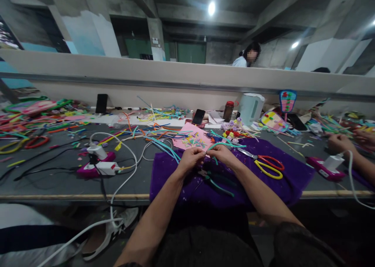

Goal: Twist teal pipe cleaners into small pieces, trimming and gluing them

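My left hand (191, 160) and my right hand (223, 156) meet fingertip to fingertip above a purple cloth (166, 177). A teal pipe cleaner (216, 160) shows at my right hand, its short end hanging below the closed fingers. My left hand is pinched too, but what lies between its fingertips is too small to make out. Below the hands lie green-handled pliers (219, 186). Scissors (268, 166) with one red and one yellow handle rest right of my right forearm. Just beyond the hands, a pink sheet (180, 143) bears many small coloured clippings.
Pipe cleaners (159, 132) are strewn behind the hands. A power strip (96, 167) with white cables is at left, another (325, 169) at right. A kettle (251, 107) and brown bottle (229, 111) stand near the partition. Another person's hands (341, 144) are at far right.
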### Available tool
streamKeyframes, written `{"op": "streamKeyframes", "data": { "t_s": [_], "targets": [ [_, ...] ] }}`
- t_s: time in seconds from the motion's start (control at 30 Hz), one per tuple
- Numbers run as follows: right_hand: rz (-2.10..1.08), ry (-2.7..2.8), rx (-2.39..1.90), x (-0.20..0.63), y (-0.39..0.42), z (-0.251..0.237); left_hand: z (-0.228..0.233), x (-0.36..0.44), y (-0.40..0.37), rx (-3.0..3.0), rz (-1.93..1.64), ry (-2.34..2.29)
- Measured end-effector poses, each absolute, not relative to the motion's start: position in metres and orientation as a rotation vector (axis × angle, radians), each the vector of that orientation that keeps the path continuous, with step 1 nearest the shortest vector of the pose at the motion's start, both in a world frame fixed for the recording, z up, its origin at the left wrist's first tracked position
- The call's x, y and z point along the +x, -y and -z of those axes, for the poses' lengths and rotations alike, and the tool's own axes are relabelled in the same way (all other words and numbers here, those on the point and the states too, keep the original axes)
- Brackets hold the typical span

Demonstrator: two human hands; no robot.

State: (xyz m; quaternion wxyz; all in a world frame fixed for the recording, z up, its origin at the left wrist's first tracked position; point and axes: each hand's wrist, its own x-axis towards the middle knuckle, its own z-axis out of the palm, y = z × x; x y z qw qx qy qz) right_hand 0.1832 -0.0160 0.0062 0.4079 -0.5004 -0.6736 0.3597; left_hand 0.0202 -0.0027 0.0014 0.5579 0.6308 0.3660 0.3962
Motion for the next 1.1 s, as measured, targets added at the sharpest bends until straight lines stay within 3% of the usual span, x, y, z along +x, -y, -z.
{"op": "streamKeyframes", "data": {
  "t_s": [0.27,0.43,0.8,0.9,1.1],
  "targets": [
    [-0.908,1.722,-1.263,0.186,0.015,-0.005,0.001,0.017,0.000,1.509,-0.892,-0.827],
    [-0.839,1.628,-1.105,0.186,0.016,-0.009,-0.001,0.013,-0.006,1.189,-0.887,-0.805],
    [0.426,1.925,-0.914,0.183,0.027,-0.009,-0.002,0.011,-0.011,1.005,-0.770,-0.725],
    [0.556,2.063,-0.910,0.183,0.026,-0.008,0.000,0.012,-0.009,1.064,-0.777,-0.733],
    [0.517,2.172,-0.988,0.184,0.029,-0.015,-0.002,0.011,-0.005,1.223,-0.781,-0.746]
  ]
}}
